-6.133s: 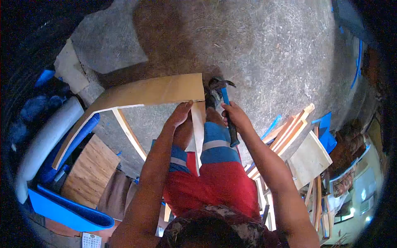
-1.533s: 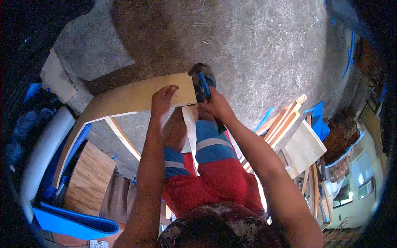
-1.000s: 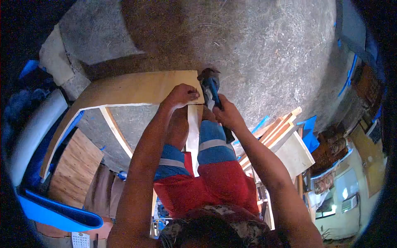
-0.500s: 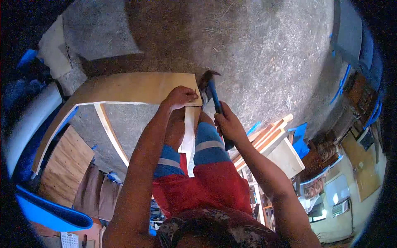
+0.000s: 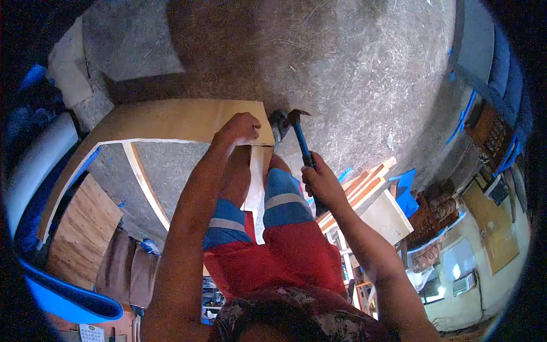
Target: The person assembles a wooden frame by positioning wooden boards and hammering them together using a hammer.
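My right hand (image 5: pixel 325 181) is wrapped round the dark grip of a hammer (image 5: pixel 301 137) with a blue handle. The hammer's head points away from me, right of the panel's corner and apart from it. My left hand (image 5: pixel 240 129) is closed over the near right end of a plywood panel (image 5: pixel 176 117), fingers curled in. What its fingertips hold, if anything, is hidden. The panel forms the top of a wooden frame with a pale leg (image 5: pixel 145 179); its right end lies over my knees.
Wood strips and boards (image 5: pixel 364 191) are stacked at my right. A plywood sheet (image 5: pixel 85 231) and a blue-edged padded piece (image 5: pixel 74 293) stand at the left. Grey concrete floor (image 5: pixel 353 68) lies ahead. Carved brown wood pieces (image 5: pixel 433 216) are farther right.
My left hand has drawn back slightly from the panel's corner; the thin nail-like piece at its fingertips no longer shows. The hammer has shifted a little to the right, away from the panel.
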Available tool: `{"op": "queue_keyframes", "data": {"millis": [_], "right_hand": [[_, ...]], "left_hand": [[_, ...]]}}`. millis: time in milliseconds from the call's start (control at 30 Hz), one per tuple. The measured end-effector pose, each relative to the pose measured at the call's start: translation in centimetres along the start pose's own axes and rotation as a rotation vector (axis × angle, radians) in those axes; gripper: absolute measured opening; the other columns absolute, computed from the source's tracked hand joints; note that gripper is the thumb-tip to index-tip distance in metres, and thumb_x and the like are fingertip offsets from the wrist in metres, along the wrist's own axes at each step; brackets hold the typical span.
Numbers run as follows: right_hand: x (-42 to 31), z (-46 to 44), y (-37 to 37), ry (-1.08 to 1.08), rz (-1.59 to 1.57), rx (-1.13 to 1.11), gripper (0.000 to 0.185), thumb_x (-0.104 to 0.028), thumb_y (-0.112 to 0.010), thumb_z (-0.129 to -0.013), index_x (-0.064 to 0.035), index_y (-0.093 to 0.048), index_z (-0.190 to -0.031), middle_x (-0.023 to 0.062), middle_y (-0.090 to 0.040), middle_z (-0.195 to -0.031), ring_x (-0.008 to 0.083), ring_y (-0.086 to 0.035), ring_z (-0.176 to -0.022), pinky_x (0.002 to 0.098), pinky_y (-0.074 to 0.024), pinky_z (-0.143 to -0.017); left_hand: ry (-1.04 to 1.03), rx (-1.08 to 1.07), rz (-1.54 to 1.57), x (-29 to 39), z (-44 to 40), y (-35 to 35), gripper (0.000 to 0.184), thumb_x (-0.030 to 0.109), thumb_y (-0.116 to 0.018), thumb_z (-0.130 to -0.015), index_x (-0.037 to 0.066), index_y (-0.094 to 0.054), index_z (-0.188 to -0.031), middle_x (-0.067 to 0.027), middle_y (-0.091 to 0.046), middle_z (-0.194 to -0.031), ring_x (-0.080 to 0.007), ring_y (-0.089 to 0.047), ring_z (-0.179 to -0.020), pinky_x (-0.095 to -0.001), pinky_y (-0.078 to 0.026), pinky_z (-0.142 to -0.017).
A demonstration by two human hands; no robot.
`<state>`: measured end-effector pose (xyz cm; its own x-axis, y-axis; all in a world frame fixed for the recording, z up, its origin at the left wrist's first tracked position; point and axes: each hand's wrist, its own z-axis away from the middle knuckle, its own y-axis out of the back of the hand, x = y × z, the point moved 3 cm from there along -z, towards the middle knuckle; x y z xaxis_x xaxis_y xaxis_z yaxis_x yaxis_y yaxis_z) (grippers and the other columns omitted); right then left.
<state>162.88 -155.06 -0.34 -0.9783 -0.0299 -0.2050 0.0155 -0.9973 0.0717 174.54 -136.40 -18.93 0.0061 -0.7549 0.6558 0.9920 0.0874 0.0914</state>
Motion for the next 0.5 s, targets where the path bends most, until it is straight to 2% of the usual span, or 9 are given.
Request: {"op": "queue_keyframes", "data": {"millis": [33, 67, 133, 167, 233, 267, 333, 433, 500], "right_hand": [[0.4, -0.2, 0.0, 0.016, -0.038, -0.007, 0.042, -0.022, -0.05, -0.09, -0.0091, -0.04, -0.129, 0.0103, -0.057, -0.072, 0.0197, -0.057, -0.055, 0.0346, -0.0475, -0.05], [0.0, 0.0, -0.1, -0.011, -0.029, 0.004, 0.042, -0.021, -0.05, -0.09, -0.01, -0.04, -0.13, 0.0092, -0.057, -0.071, 0.0185, -0.057, -0.055, 0.0338, -0.0472, -0.05], [0.1, 0.0, -0.3, -0.002, -0.048, -0.009, 0.043, -0.021, -0.051, -0.09, -0.0096, -0.04, -0.13, 0.0086, -0.057, -0.071, 0.0179, -0.056, -0.055, 0.0333, -0.0471, -0.05], [0.0, 0.0, -0.3, 0.004, -0.067, -0.016, 0.044, -0.022, -0.051, -0.09, -0.0093, -0.04, -0.131, 0.0081, -0.057, -0.071, 0.0173, -0.056, -0.055, 0.0328, -0.0469, -0.049], [-0.5, 0.3, -0.7, 0.006, -0.078, -0.016, 0.041, -0.02, -0.05, -0.092, -0.0071, -0.042, -0.129, 0.0054, -0.054, -0.07, 0.0144, -0.053, -0.054, 0.0298, -0.0449, -0.049], [-0.8, 0.4, -0.9, 0.007, -0.088, -0.021, 0.038, -0.019, -0.05, -0.093, -0.0049, -0.043, -0.128, 0.0027, -0.051, -0.069, 0.0114, -0.049, -0.053, 0.0267, -0.0429, -0.048], [-0.9, 0.6, -1.2, -0.008, -0.091, -0.019, 0.036, -0.021, -0.049, -0.094, -0.0045, -0.044, -0.126, 0.0028, -0.051, -0.068, 0.0114, -0.049, -0.053, 0.0268, -0.043, -0.048], [-0.8, 0.7, -1.5, -0.041, -0.086, -0.033, 0.034, -0.025, -0.047, -0.097, -0.004, -0.046, -0.124, 0.0027, -0.052, -0.068, 0.0111, -0.049, -0.052, 0.0266, -0.0428, -0.048], [-0.7, 0.8, -1.8, -0.06, -0.075, -0.051, 0.034, -0.027, -0.047, -0.097, -0.0039, -0.047, -0.123, 0.0024, -0.051, -0.068, 0.0108, -0.049, -0.052, 0.0264, -0.0425, -0.048]], "left_hand": [[0.008, -0.011, -0.236, -0.2, -0.4, 0.1, 0.019, 0.023, -0.067, -0.072, 0.007, -0.072, -0.081, -0.014, -0.069, -0.079, -0.0295, -0.066, -0.076, -0.0384, -0.053, -0.074], [0.013, -0.01, -0.235, -1.5, -1.1, -0.7, 0.019, 0.023, -0.067, -0.072, 0.007, -0.072, -0.081, -0.014, -0.069, -0.079, -0.0295, -0.066, -0.076, -0.0384, -0.053, -0.074], [-0.186, 0.144, -0.022, -1.8, -1.5, -1.0, 0.027, 0.032, -0.062, -0.08, 0.008, -0.072, -0.087, -0.0149, -0.069, -0.083, -0.0334, -0.065, -0.079, -0.0395, -0.052, -0.076], [-0.188, 0.145, -0.024, -1.4, -1.5, -0.9, 0.027, 0.032, -0.062, -0.08, 0.008, -0.072, -0.087, -0.0149, -0.069, -0.083, -0.0334, -0.065, -0.079, -0.0395, -0.052, -0.076], [-0.107, 0.212, 0.241, -0.6, -1.5, -1.1, 0.024, 0.028, -0.063, -0.085, 0.006, -0.071, -0.092, -0.0133, -0.07, -0.087, -0.0281, -0.066, -0.08, -0.0363, -0.052, -0.078], [-0.109, 0.211, 0.243, -1.0, -1.7, -1.8, 0.024, 0.028, -0.063, -0.085, 0.006, -0.071, -0.092, -0.0133, -0.07, -0.087, -0.0281, -0.066, -0.08, -0.0363, -0.052, -0.078], [-0.044, 0.179, 0.767, -1.3, -1.8, -2.7, 0.02, 0.022, -0.065, -0.087, 0.004, -0.07, -0.096, -0.0103, -0.07, -0.09, -0.0214, -0.066, -0.079, -0.0329, -0.052, -0.074], [-0.029, 0.14, 0.682, -0.6, -0.3, -2.6, 0.013, 0.014, -0.067, -0.085, 0.004, -0.071, -0.093, -0.007, -0.07, -0.088, -0.0168, -0.064, -0.078, -0.0299, -0.051, -0.071], [-0.044, 0.134, 0.703, -0.5, 0.3, -2.8, 0.016, 0.017, -0.068, -0.085, 0.004, -0.071, -0.092, -0.0081, -0.07, -0.086, -0.0172, -0.065, -0.077, -0.0301, -0.051, -0.071]]}}
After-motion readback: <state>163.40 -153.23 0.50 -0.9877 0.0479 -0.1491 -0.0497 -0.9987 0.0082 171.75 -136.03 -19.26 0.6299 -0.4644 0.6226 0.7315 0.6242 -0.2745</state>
